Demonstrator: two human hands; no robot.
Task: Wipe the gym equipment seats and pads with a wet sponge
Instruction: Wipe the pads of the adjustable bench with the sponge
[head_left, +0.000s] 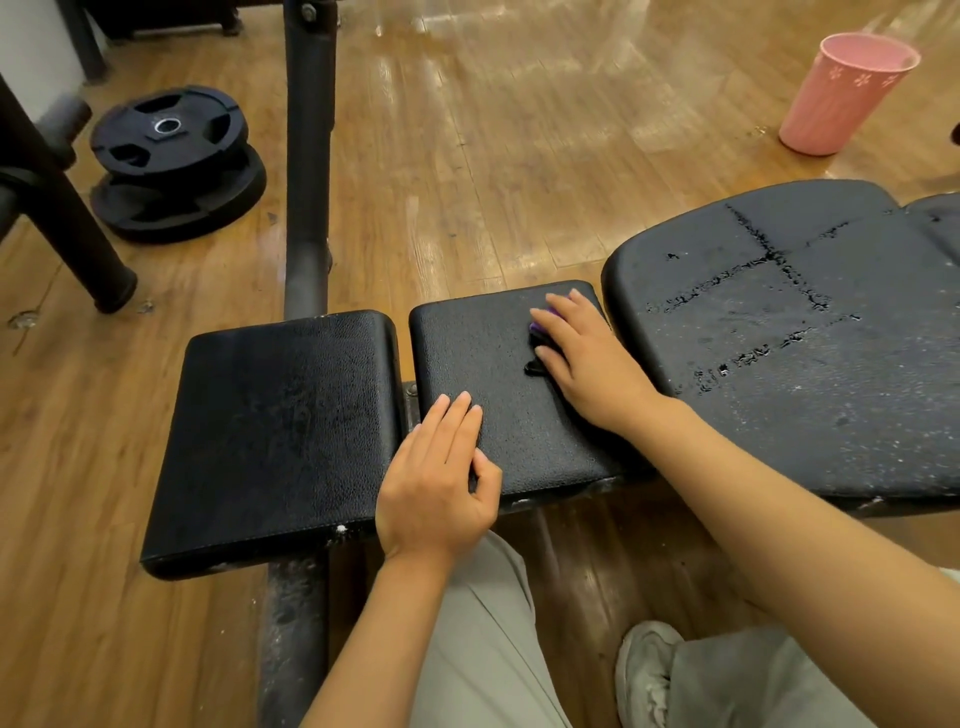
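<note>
Three black bench pads lie in a row: a left pad (275, 431), a middle pad (498, 364) and a large cracked right pad (810, 332). My right hand (587, 358) presses a purple sponge (537, 327) flat onto the far right part of the middle pad; only the sponge's edge shows under the fingers. A small dark wet patch sits by the thumb. My left hand (436, 478) rests on the near left corner of the middle pad, fingers straight, thumb curled at the edge.
A pink bin (847, 93) stands on the wooden floor at the far right. Stacked black weight plates (171, 156) lie far left. A black upright post (306, 156) rises behind the left pad, and a slanted frame leg (78, 234) crosses the left. My knee and shoe are below.
</note>
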